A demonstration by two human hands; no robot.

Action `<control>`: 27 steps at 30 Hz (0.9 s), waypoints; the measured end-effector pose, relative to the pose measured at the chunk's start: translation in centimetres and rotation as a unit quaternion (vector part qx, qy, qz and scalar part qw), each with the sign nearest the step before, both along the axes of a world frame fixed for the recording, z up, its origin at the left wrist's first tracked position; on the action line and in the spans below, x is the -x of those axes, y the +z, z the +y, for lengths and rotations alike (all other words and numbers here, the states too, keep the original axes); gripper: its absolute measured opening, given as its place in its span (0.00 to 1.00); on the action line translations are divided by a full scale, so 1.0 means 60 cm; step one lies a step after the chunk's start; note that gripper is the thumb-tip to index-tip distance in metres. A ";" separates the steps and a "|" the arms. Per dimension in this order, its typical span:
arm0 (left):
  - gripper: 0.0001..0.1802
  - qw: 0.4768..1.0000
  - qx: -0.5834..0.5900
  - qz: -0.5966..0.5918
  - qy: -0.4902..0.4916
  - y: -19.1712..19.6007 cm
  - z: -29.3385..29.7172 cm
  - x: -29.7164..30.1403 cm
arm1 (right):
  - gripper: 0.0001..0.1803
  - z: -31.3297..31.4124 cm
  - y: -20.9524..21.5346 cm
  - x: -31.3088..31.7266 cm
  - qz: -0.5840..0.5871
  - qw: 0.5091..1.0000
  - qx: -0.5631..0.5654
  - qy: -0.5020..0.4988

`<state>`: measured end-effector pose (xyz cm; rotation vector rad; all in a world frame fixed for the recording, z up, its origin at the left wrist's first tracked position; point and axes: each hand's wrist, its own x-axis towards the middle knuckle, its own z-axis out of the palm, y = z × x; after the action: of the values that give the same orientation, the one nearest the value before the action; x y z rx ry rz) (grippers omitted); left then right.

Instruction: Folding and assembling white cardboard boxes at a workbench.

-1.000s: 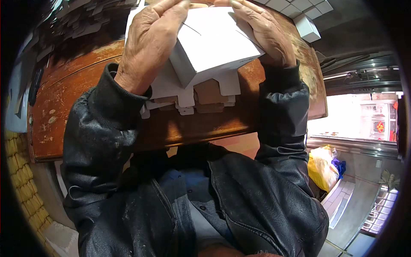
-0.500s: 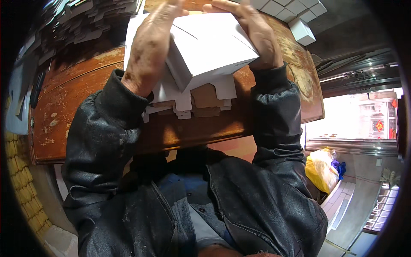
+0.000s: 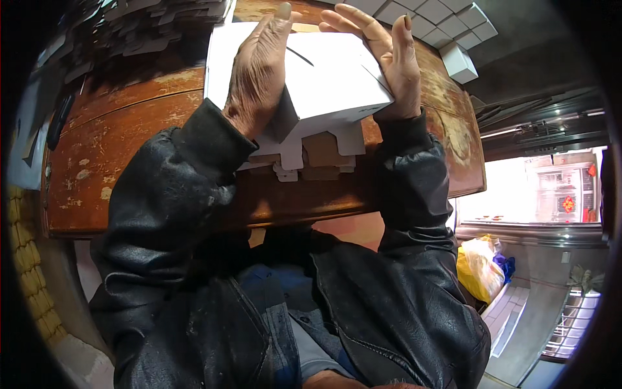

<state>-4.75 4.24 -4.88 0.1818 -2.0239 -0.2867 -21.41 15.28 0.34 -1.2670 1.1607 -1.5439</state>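
Note:
A white cardboard box [image 3: 337, 74] stands closed on the table between my two hands, with a dark slit in its top face. My left hand [image 3: 262, 71] lies along the box's left side, thumb up and fingers stretched toward the far edge. On the right side, my right hand [image 3: 396, 61] has its palm turned to the box, thumb raised and fingers spread past the far corner. Under the box lie flat cardboard blanks [image 3: 322, 154], white and brown, their tabs sticking out toward me. How firmly either palm presses the box cannot be told.
The worn wooden table [image 3: 139, 129] carries a heap of folded cardboard [image 3: 146, 32] at the far left. Several finished white boxes [image 3: 459, 63] are stacked at the far right. A dark, slim tool [image 3: 59, 122] lies by the left edge. Plastic bags [image 3: 481, 269] sit at the right.
Both thumbs have lifted and the right fingers have spread. The box and blanks appear slightly farther right and lower in the picture, as the view has shifted.

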 end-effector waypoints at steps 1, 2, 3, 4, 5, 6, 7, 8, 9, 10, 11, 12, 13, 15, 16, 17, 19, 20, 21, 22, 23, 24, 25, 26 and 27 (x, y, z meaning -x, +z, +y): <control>0.24 0.999 0.028 0.020 -0.018 -0.006 -0.010 0.004 | 0.49 -0.001 -0.003 -0.001 -0.045 0.999 0.008 0.007; 0.26 0.997 0.057 0.039 -0.035 -0.013 -0.016 0.005 | 0.48 -0.002 -0.008 -0.002 -0.091 0.996 0.015 0.014; 0.26 0.997 0.059 0.041 -0.037 -0.014 -0.015 0.007 | 0.48 0.000 -0.011 0.002 -0.089 0.996 0.017 0.013; 0.25 0.995 -0.039 0.048 -0.082 -0.015 -0.014 0.009 | 0.44 0.003 -0.017 0.008 -0.061 0.997 0.045 0.012; 0.24 0.981 -0.137 0.054 -0.126 -0.017 -0.015 0.009 | 0.41 0.005 -0.019 0.014 -0.034 0.997 0.071 0.011; 0.24 0.981 -0.136 0.053 -0.127 -0.005 -0.014 0.005 | 0.41 0.005 -0.015 0.020 -0.035 0.997 0.073 0.010; 0.22 0.956 -0.257 0.014 -0.141 0.016 -0.012 0.000 | 0.48 0.006 -0.007 0.031 0.059 0.995 0.083 0.012; 0.21 0.915 -0.374 -0.027 -0.151 0.028 -0.012 -0.003 | 0.54 0.007 0.000 0.047 0.152 0.984 0.092 0.015; 0.21 0.918 -0.366 -0.027 -0.151 0.031 -0.019 -0.009 | 0.53 0.014 0.009 0.081 0.150 0.979 0.106 0.085; 0.20 0.970 -0.219 -0.028 -0.106 0.030 -0.018 -0.009 | 0.53 0.040 0.022 0.096 0.161 0.977 0.121 0.075; 0.19 0.996 -0.066 -0.023 -0.058 0.032 -0.020 -0.009 | 0.54 0.066 0.036 0.110 0.177 0.971 0.119 0.110; 0.20 0.998 0.046 -0.034 -0.025 0.026 -0.035 0.002 | 0.57 0.081 0.042 0.128 0.194 0.966 0.102 0.140; 0.16 0.997 -0.037 -0.013 -0.071 0.022 -0.035 0.009 | 0.63 0.085 0.036 0.129 0.160 0.977 0.052 0.133; 0.16 0.994 -0.063 -0.022 -0.090 0.011 -0.036 0.005 | 0.67 0.080 0.025 0.114 0.294 0.950 0.032 0.102; 0.18 0.997 -0.005 -0.048 -0.057 0.007 -0.045 -0.006 | 0.67 0.074 0.019 0.098 0.271 0.958 0.000 0.100; 0.19 0.996 -0.003 -0.078 -0.046 0.009 -0.042 -0.015 | 0.67 0.068 0.017 0.088 0.283 0.953 -0.032 0.101; 0.21 0.994 0.018 -0.107 -0.031 0.023 -0.035 -0.030 | 0.67 0.062 0.011 0.075 0.185 0.973 -0.070 0.120; 0.22 0.993 0.034 -0.107 -0.028 0.031 -0.033 -0.035 | 0.68 0.057 0.015 0.071 0.165 0.974 -0.075 0.133; 0.21 0.993 0.035 -0.103 -0.045 0.028 -0.028 -0.024 | 0.68 0.062 0.007 0.077 0.177 0.973 -0.071 0.129; 0.20 0.993 0.040 -0.100 -0.055 0.035 -0.022 -0.020 | 0.69 0.065 0.004 0.078 0.189 0.971 -0.061 0.132; 0.18 0.991 -0.021 -0.101 -0.084 0.041 -0.014 -0.017 | 0.69 0.070 0.003 0.081 0.193 0.972 -0.055 0.121; 0.17 0.985 -0.080 -0.105 -0.108 0.049 -0.011 -0.021 | 0.69 0.068 0.004 0.077 0.180 0.973 -0.059 0.131; 0.17 0.986 -0.072 -0.103 -0.111 0.049 -0.014 -0.022 | 0.70 0.067 0.004 0.074 0.167 0.974 -0.063 0.141; 0.18 0.992 0.006 -0.081 -0.092 0.045 -0.020 -0.020 | 0.70 0.066 0.003 0.071 0.171 0.974 -0.057 0.136; 0.19 0.992 0.081 -0.058 -0.075 0.049 -0.019 -0.016 | 0.70 0.066 0.003 0.067 0.146 0.977 -0.064 0.140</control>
<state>-3.77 3.08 -1.96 -0.0563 -2.1692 -0.2089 -25.45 19.23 0.52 -1.5306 1.1826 -1.0857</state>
